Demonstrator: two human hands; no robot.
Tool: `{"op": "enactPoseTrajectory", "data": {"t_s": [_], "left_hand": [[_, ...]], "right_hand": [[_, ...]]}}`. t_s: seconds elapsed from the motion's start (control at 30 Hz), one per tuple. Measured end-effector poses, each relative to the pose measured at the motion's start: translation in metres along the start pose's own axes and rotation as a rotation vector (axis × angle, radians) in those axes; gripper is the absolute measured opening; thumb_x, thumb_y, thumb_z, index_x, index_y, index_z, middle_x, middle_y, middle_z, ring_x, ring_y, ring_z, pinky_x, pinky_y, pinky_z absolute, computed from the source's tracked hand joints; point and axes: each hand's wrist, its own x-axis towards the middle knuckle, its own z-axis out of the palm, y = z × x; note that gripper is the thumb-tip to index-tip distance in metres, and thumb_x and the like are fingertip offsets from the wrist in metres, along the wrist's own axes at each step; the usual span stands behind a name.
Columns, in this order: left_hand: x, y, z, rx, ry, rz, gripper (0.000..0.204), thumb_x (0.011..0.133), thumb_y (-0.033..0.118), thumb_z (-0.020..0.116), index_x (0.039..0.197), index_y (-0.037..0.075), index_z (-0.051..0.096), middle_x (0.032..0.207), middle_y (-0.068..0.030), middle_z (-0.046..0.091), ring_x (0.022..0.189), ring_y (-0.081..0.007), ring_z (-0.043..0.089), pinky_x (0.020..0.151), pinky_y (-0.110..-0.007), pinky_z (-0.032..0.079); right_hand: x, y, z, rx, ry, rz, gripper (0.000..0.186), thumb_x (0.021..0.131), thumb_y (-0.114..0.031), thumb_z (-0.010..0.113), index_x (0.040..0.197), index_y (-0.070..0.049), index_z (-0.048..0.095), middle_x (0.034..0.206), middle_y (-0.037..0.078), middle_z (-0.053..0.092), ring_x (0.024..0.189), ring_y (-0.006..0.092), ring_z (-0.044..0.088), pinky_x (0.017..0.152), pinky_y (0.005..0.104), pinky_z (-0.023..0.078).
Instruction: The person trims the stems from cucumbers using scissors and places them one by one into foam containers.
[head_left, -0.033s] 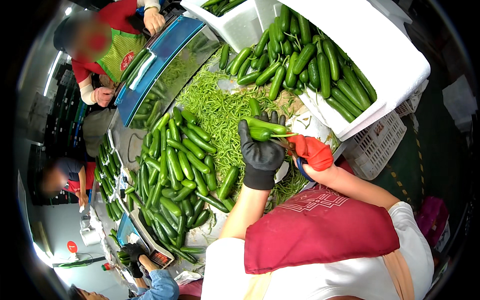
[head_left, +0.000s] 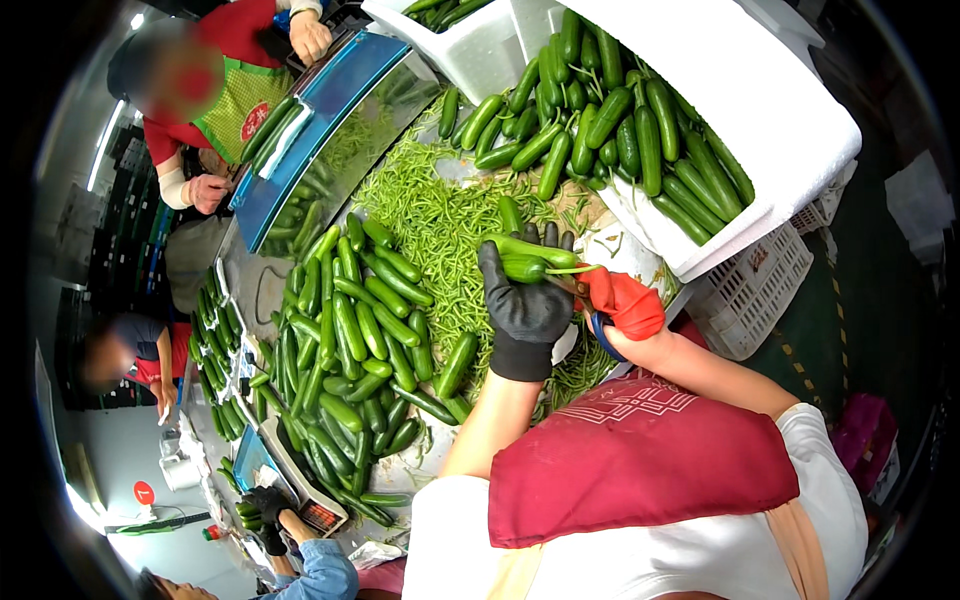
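My left hand (head_left: 525, 310), in a black glove, is closed around green cucumbers (head_left: 523, 267); at least two show, with their long stems pointing right. A red covering wraps my right hand (head_left: 628, 305), which grips scissors (head_left: 601, 330) with a dark blue handle. The blades reach the stems beside my left hand, but I cannot tell whether they touch them. Below both hands spreads a heap of thin green peppers or beans (head_left: 440, 235). Left of it lies a large pile of cucumbers (head_left: 350, 325) on the table.
A white foam box (head_left: 780, 215) of cucumbers tips toward the table at the upper right, above a white plastic crate (head_left: 745, 300). A blue-edged glass panel (head_left: 335, 130) rises at the upper left. Co-workers stand across and along the table; one's black-gloved hands (head_left: 265, 505) hold cucumbers near a scale (head_left: 320, 515).
My left hand, with the cucumbers in it, has shifted very slightly to the right. Otherwise the scene looks the same.
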Motion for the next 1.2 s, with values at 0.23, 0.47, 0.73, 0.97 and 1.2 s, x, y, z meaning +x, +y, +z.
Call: {"op": "enactPoseTrajectory", "data": {"t_s": [0.23,0.47,0.73,0.97,1.2], "left_hand": [[-0.003,0.001,-0.018,0.093,-0.019,0.055,0.065,0.091,0.051,0.055,0.135,0.005,0.042,0.132,-0.0078,0.048,0.124,-0.0228,0.043,0.107,-0.040,0.033],[-0.002,0.003,-0.030,0.367,-0.054,0.291,0.069,0.092,0.048,0.056,0.139,0.004,0.029,0.136,-0.0081,0.037,0.128,-0.0232,0.039,0.105,-0.042,0.035],[-0.001,0.028,-0.023,0.490,0.098,0.131,0.035,0.091,0.038,0.062,0.120,0.023,0.052,0.104,-0.0057,0.055,0.095,-0.0251,0.057,0.090,-0.045,0.048],[0.093,0.105,0.111,1.475,-0.336,0.093,0.050,0.090,0.055,0.041,0.115,0.014,0.052,0.082,-0.0066,0.058,0.078,-0.0211,0.058,0.073,-0.038,0.048],[0.206,0.182,0.230,2.143,-0.282,1.194,0.039,0.088,0.042,0.047,0.108,0.009,0.054,0.085,-0.0080,0.060,0.080,-0.0212,0.059,0.073,-0.036,0.050]], "right_hand": [[-0.001,-0.002,0.008,0.716,-0.077,0.531,0.029,0.093,-0.014,0.057,0.120,-0.005,0.051,0.074,0.005,0.065,0.051,0.0072,0.055,0.047,0.0201,0.043],[0.002,-0.003,0.008,0.755,-0.097,0.453,0.036,0.096,-0.010,0.053,0.129,-0.001,0.046,0.092,0.010,0.066,0.066,0.0087,0.061,0.054,0.0217,0.050],[0.011,0.003,0.007,0.741,-0.073,0.369,0.051,0.094,-0.008,0.054,0.142,-0.006,0.036,0.124,0.012,0.058,0.077,0.0093,0.063,0.056,0.0212,0.052],[-0.011,0.020,0.009,0.827,-0.026,0.411,0.040,0.096,-0.008,0.052,0.135,-0.005,0.042,0.131,0.013,0.053,0.085,0.0146,0.067,0.057,0.0228,0.054],[-0.029,0.023,0.008,0.731,-0.134,0.451,0.053,0.096,-0.008,0.051,0.144,-0.015,0.031,0.131,0.015,0.052,0.086,0.0144,0.066,0.057,0.0233,0.054]]}}
